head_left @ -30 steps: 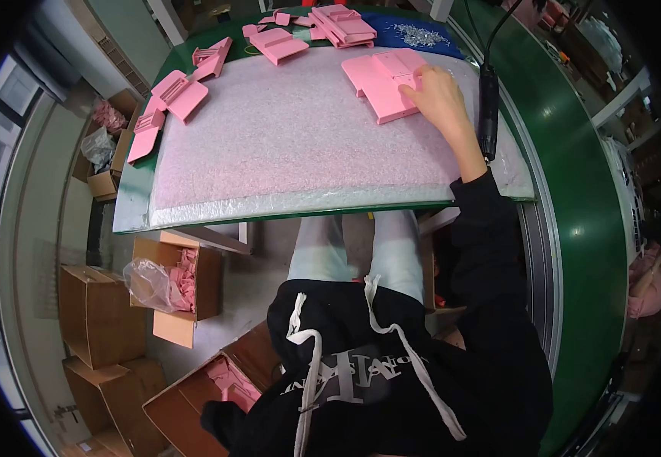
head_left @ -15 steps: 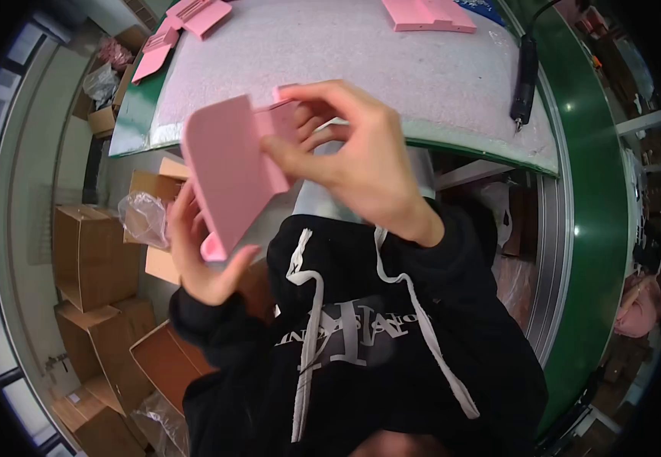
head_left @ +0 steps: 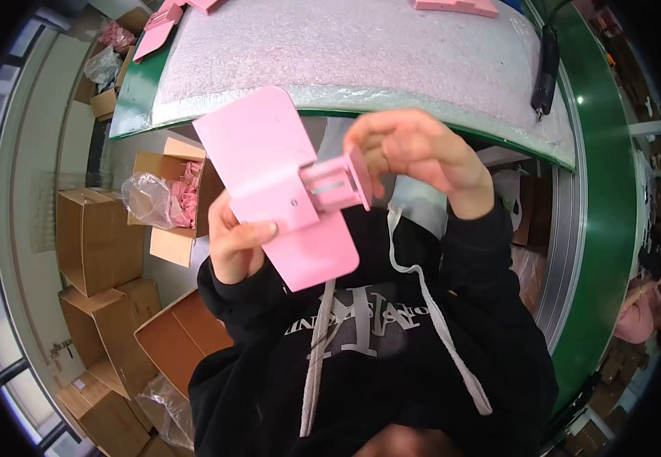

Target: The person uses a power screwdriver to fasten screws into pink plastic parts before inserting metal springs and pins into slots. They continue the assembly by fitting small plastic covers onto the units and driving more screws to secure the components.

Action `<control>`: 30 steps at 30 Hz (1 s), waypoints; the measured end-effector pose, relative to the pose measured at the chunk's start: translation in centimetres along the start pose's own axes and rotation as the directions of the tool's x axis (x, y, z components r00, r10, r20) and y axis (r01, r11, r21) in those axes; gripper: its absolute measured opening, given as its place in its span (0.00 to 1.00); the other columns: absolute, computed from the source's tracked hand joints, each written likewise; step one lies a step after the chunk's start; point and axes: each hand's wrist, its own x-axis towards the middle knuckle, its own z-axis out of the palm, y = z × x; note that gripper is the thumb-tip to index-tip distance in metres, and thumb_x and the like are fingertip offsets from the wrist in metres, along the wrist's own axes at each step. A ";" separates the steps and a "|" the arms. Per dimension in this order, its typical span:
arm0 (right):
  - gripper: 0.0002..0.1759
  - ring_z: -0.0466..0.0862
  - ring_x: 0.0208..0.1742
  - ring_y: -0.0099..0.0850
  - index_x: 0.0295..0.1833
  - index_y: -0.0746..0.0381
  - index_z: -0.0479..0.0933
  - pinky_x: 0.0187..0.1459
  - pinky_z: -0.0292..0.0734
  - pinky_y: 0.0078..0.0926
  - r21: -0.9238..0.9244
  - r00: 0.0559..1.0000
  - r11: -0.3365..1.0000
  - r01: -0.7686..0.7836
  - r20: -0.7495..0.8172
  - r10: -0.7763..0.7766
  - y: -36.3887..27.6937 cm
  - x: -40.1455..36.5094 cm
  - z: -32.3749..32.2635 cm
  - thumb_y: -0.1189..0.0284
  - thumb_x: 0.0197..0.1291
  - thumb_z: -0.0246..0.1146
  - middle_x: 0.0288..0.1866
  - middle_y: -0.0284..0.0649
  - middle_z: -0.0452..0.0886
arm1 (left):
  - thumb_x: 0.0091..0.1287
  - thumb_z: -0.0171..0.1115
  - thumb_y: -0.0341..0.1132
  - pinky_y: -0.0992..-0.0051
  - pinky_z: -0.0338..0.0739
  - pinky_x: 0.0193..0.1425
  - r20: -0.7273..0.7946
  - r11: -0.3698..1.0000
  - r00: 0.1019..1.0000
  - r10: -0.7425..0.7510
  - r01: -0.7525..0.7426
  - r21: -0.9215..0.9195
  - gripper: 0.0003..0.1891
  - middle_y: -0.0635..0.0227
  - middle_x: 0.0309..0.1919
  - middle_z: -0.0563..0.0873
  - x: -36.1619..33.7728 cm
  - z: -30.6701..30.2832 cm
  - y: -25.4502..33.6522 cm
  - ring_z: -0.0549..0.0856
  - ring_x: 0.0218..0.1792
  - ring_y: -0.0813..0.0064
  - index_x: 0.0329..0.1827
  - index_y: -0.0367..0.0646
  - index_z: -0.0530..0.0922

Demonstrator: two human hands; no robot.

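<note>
A pink plastic bracket (head_left: 258, 148) with two flat, round-cornered wings is held up in front of my chest, tilted. From its middle a slotted sliding piece (head_left: 330, 185) with an end flange sticks out to the right, and a small screw or hole shows in the middle section. My left hand (head_left: 237, 240) grips the bracket's lower left edge, thumb on the front face and fingers behind. At the end flange is my right hand (head_left: 425, 156), its fingers curled against the flange; some fingertips are hidden behind it.
A green-edged table with a foam-like mat (head_left: 307, 53) lies ahead. On it are more pink parts (head_left: 456, 6) and a black electric screwdriver (head_left: 547, 72). At the left stand cardboard boxes (head_left: 102, 236), one open box (head_left: 147, 164) holding pink pieces and clear plastic.
The bracket has been turned so its front face and slotted piece now show. My left hand has shifted its hold to the edge; my right hand has moved right, to the flange.
</note>
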 end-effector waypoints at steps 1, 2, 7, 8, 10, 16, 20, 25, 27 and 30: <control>0.28 0.81 0.34 0.32 0.50 0.75 0.70 0.36 0.76 0.24 -0.037 0.999 0.999 -0.034 -0.004 0.034 -0.1 -0.7 0.2 0.59 0.56 0.56 0.39 0.46 0.79 | 0.38 0.62 0.26 0.72 0.73 0.54 0.010 0.999 1.000 -0.014 0.014 0.044 0.32 0.51 0.46 0.81 -0.3 -0.4 -0.2 0.83 0.45 0.65 0.53 0.25 0.71; 0.30 0.82 0.34 0.33 0.50 0.76 0.69 0.36 0.76 0.26 -0.073 0.998 0.995 -0.062 -0.011 0.061 -0.2 -1.2 0.5 0.58 0.56 0.54 0.40 0.48 0.79 | 0.38 0.61 0.26 0.74 0.74 0.52 -0.006 0.997 0.999 0.039 -0.038 0.064 0.30 0.54 0.42 0.82 -0.8 0.3 -0.3 0.83 0.42 0.67 0.50 0.25 0.72; 0.23 0.78 0.54 0.41 0.56 0.73 0.67 0.51 0.75 0.34 -0.321 0.877 0.903 0.287 -0.291 -0.382 -2.7 -3.5 -2.2 0.66 0.64 0.49 0.54 0.50 0.74 | 0.44 0.58 0.31 0.78 0.74 0.43 -0.234 0.978 0.957 0.171 -0.137 0.156 0.26 0.57 0.35 0.81 -2.3 -3.2 0.6 0.81 0.33 0.71 0.48 0.26 0.71; 0.24 0.78 0.54 0.41 0.56 0.73 0.67 0.51 0.74 0.33 -0.368 0.902 0.906 0.210 -0.284 -0.325 -3.4 -4.3 -2.8 0.64 0.64 0.48 0.53 0.51 0.74 | 0.46 0.58 0.31 0.78 0.74 0.42 -0.346 0.956 0.903 0.254 -0.180 0.231 0.25 0.59 0.35 0.81 -3.2 -4.7 0.6 0.81 0.34 0.73 0.49 0.27 0.71; 0.27 0.78 0.54 0.42 0.56 0.74 0.67 0.51 0.73 0.32 -0.488 0.931 0.871 0.062 -0.287 -0.227 -5.6 -5.6 -4.2 0.60 0.63 0.48 0.51 0.52 0.75 | 0.52 0.61 0.28 0.78 0.73 0.45 -0.375 0.860 0.910 0.175 0.044 0.509 0.22 0.64 0.36 0.81 -6.5 -8.8 2.5 0.80 0.37 0.75 0.50 0.31 0.72; 0.34 0.77 0.53 0.38 0.56 0.66 0.71 0.51 0.71 0.31 -0.873 0.655 0.098 -0.477 -0.428 -0.623 -10.0 -1.2 -15.0 0.50 0.51 0.63 0.52 0.47 0.76 | 0.57 0.60 0.46 0.68 0.79 0.46 -0.984 -0.573 0.094 0.152 0.820 -0.010 0.17 0.64 0.38 0.86 -16.1 -18.3 -2.3 0.84 0.43 0.60 0.44 0.47 0.81; 0.47 0.67 0.64 0.41 0.63 0.61 0.66 0.60 0.63 0.31 -0.775 0.764 -0.242 -0.584 -0.425 -0.486 -11.8 3.1 -21.2 0.54 0.35 0.73 0.62 0.46 0.68 | 0.58 0.60 0.42 0.69 0.79 0.44 -0.966 -0.296 0.257 -0.034 0.920 0.255 0.15 0.64 0.36 0.86 -20.0 -24.5 -11.2 0.84 0.41 0.64 0.44 0.45 0.81; 0.50 0.73 0.57 0.40 0.61 0.64 0.66 0.56 0.67 0.31 -0.814 0.822 -0.175 -0.554 -0.502 -0.268 -13.7 3.5 -22.6 0.59 0.27 0.76 0.53 0.48 0.74 | 0.60 0.60 0.37 0.71 0.79 0.42 -0.891 -0.010 0.390 -0.231 0.915 0.404 0.13 0.64 0.34 0.85 -20.2 -26.8 -16.2 0.84 0.37 0.68 0.45 0.42 0.80; 0.48 0.77 0.52 0.39 0.58 0.65 0.68 0.52 0.70 0.31 -0.832 0.820 -0.188 -0.522 -0.429 -0.379 -13.9 3.5 -20.5 0.56 0.28 0.76 0.49 0.48 0.77 | 0.60 0.60 0.35 0.72 0.79 0.41 -0.847 0.063 0.406 -0.342 0.910 0.410 0.12 0.64 0.34 0.85 -20.0 -27.3 -16.0 0.84 0.36 0.69 0.45 0.41 0.79; 0.47 0.80 0.44 0.41 0.53 0.67 0.68 0.47 0.73 0.31 -0.948 0.806 -0.012 -0.318 -0.264 -0.529 -12.7 3.3 -13.3 0.48 0.29 0.75 0.43 0.49 0.78 | 0.62 0.60 0.32 0.73 0.79 0.40 -0.733 0.189 0.509 -0.452 0.857 0.479 0.11 0.64 0.32 0.84 -16.6 -25.9 -9.7 0.84 0.34 0.72 0.45 0.39 0.79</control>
